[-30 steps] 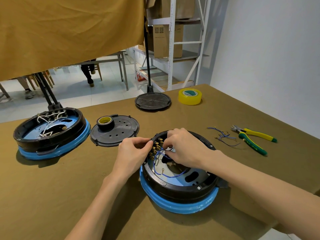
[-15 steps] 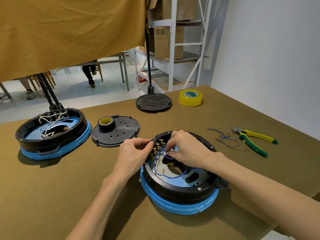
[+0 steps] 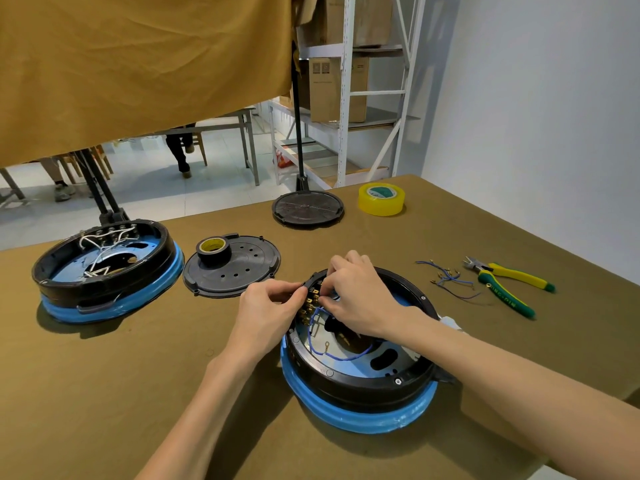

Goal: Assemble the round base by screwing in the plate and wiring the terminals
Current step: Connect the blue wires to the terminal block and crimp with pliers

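A round black base with a blue rim [image 3: 360, 393] lies in front of me, open side up. Brass terminals [image 3: 309, 308] line its upper left inner wall, and thin blue wires [image 3: 341, 356] loop across its floor. My left hand [image 3: 266, 315] grips the base's rim beside the terminals with curled fingers. My right hand [image 3: 360, 299] reaches in from the right and pinches at a blue wire end against the terminals. The fingertips hide the contact point.
A second blue-rimmed base [image 3: 104, 271] with white wires sits far left. A black perforated plate [image 3: 239, 268] carries a black tape roll [image 3: 213, 249]. Further back are a black disc [image 3: 307, 207] and yellow tape [image 3: 381, 199]. Loose blue wires [image 3: 446, 280] and green-yellow cutters [image 3: 509, 284] lie right.
My right hand's fingers have shifted a little along the terminals toward the far rim. My left hand stays on the rim and the base has not moved.
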Available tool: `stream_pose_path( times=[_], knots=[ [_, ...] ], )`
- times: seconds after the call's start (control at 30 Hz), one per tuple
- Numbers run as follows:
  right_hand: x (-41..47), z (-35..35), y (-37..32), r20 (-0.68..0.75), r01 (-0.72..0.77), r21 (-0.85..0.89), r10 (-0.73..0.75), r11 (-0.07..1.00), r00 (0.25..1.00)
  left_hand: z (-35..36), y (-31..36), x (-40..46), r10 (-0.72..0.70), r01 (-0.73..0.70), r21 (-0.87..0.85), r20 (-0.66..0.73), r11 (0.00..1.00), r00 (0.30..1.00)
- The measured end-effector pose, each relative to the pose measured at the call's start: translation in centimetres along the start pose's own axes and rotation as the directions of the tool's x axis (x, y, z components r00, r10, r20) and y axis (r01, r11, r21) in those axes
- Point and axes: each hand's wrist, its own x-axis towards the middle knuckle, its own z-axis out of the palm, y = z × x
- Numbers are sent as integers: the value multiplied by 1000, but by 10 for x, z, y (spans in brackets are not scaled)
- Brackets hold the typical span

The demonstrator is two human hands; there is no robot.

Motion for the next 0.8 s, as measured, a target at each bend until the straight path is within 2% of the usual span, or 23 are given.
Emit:
stream_pose_path(
  times=[0.27, 0.37, 0.8],
  knots=[
    [3, 1, 3, 19, -110, 101, 109, 989, 994, 3, 1, -2, -11, 11, -42, -19, 999, 1000],
    [5, -4, 4, -15, -149, 128, 152, 981, 988, 2, 2, -1, -11, 10, -39, -16, 999, 1000],
    [2, 6, 2, -40, -43, 103, 47, 994, 998, 3, 6, -1, -17, 16, -13, -41, 1000, 999]
  ],
)
